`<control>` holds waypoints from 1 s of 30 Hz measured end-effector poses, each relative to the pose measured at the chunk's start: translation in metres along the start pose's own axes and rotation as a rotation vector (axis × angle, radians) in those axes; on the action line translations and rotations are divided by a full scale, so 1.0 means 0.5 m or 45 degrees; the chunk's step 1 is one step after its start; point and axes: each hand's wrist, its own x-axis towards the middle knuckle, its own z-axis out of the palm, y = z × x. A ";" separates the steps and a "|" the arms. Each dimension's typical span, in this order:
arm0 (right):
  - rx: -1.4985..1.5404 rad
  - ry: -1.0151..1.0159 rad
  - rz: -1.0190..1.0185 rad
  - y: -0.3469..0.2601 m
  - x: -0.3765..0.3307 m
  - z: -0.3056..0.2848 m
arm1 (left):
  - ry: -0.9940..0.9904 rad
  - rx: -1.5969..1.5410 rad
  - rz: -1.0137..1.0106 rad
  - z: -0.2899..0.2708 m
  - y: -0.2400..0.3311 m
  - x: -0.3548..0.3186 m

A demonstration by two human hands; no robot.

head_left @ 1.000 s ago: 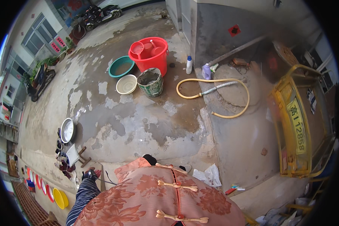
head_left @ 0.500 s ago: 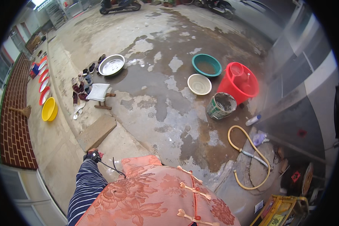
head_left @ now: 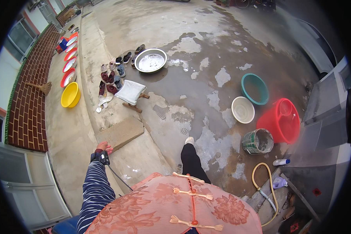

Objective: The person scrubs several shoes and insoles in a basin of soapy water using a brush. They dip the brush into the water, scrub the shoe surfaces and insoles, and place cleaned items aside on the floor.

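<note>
Shifted since the earlier frame: the whole view, swung further left, with the left hand (head_left: 104,147) farther forward and a black-trousered leg (head_left: 193,160) newly visible, white shoe (head_left: 189,140) ahead on the concrete. Directly beside this hand in view: near-left end of a concrete slab (head_left: 123,134), contact impossible to tell; fingers loosely extended, apparently around nothing. For the right hand, out of view: grip likewise impossible to tell. On the left wrist: a black strapped device (head_left: 101,156), trailing a thin cable (head_left: 121,179) toward a floral pink garment (head_left: 144,210). Beyond the slab: a low stool (head_left: 130,93) with white cushioned seat, near assorted shoes (head_left: 112,78) and a grey metal basin (head_left: 149,71). Far left: a yellow basin (head_left: 71,95). At right: a teal basin (head_left: 244,87), a cream basin (head_left: 243,110), a red tub (head_left: 271,121), a grimy bucket (head_left: 249,142) and a tan hose (head_left: 254,171).
</note>
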 end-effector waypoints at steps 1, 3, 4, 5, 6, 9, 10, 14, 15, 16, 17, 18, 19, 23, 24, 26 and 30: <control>-0.011 0.003 0.009 -0.026 0.013 0.032 | 0.045 -0.047 0.000 -0.006 0.010 0.007; -0.038 0.002 0.025 -0.085 0.044 0.102 | 0.176 -0.161 -0.071 -0.018 0.018 0.015; -0.053 0.001 0.031 -0.120 0.061 0.139 | 0.207 -0.259 -0.138 -0.024 0.013 0.012; -0.068 -0.007 0.024 -0.159 0.080 0.181 | 0.244 -0.332 -0.199 -0.031 0.013 0.011; -0.082 -0.016 0.032 -0.192 0.097 0.224 | 0.248 -0.390 -0.272 -0.033 0.006 0.006; -0.163 -0.049 -0.016 -0.330 0.148 0.366 | 0.376 -0.565 -0.389 -0.034 0.002 -0.010; -0.169 -0.008 0.021 -0.385 0.170 0.434 | 0.423 -0.611 -0.477 -0.030 0.015 -0.004; -0.432 -0.379 -0.155 -0.601 0.239 0.791 | 0.458 -0.649 -0.483 0.002 0.075 0.015; -0.510 -0.423 -0.219 -0.645 0.245 0.889 | 0.511 -0.687 -0.474 0.012 0.103 0.029; -0.567 -0.516 -0.265 -0.688 0.245 0.977 | 0.542 -0.717 -0.468 0.020 0.131 0.043; -0.631 -0.579 -0.315 -0.723 0.240 1.059 | 0.557 -0.740 -0.455 0.027 0.158 0.058; -0.669 -0.608 -0.323 -0.750 0.232 1.139 | 0.519 -0.777 -0.604 0.027 0.199 0.091; -0.702 -0.598 -0.340 -0.772 0.222 1.213 | 0.531 -0.759 -0.570 0.034 0.231 0.119; -0.786 -0.479 -0.261 -0.794 0.178 1.438 | 0.499 -0.699 -0.495 0.066 0.413 0.303; -0.800 -0.424 -0.155 -0.791 0.171 1.481 | 0.451 -0.692 -0.533 0.074 0.466 0.357; -0.833 -0.466 -0.064 -0.778 0.159 1.547 | 0.425 -0.588 -0.485 0.104 0.579 0.461; -0.836 -0.442 -0.011 -0.754 0.151 1.627 | 0.322 -0.287 -0.315 0.212 0.874 0.661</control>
